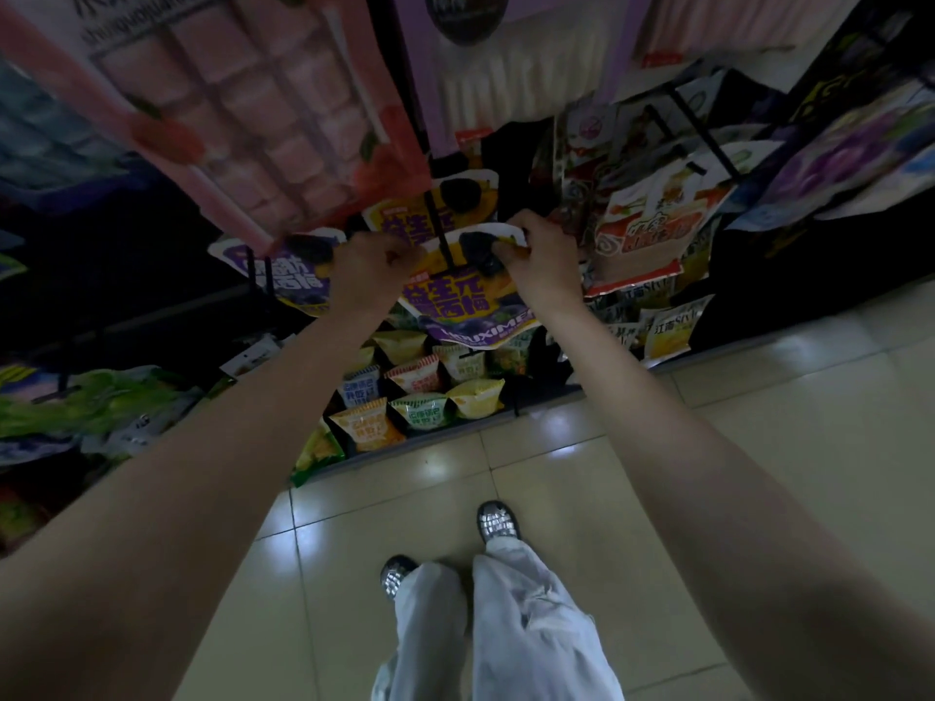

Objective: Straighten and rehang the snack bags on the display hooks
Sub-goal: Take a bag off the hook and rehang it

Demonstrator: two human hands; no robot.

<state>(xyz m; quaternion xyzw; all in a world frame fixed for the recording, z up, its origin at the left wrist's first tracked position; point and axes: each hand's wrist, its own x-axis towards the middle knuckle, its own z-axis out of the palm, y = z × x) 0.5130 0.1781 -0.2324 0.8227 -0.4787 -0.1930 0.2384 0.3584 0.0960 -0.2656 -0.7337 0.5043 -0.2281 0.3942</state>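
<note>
Two bare forearms are being stretched forward from the bottom corners of the view toward a dim rack. Below them, light trousers and two shiny woven shoes are being shown on a pale tiled floor.

A yellow-and-purple bag is being held at its top edge by both hands, at the middle of the rack. Its upper left corner is being pinched by the left hand, fingers curled closed on the film. Its upper right corner is being gripped by the right hand, fingers curled over the edge beside a dark prune picture. A black hook is being crossed by the bag's top between the two hands; whether the bag's hole is being threaded on it cannot be told.

Behind it, a second bag of the same design is being carried on the same hook. A third one is hanging just left of the left hand. A large pink pack is being displayed above, and a red-and-white bag to the right. Small pillow packs are being kept in a low bin underneath.
</note>
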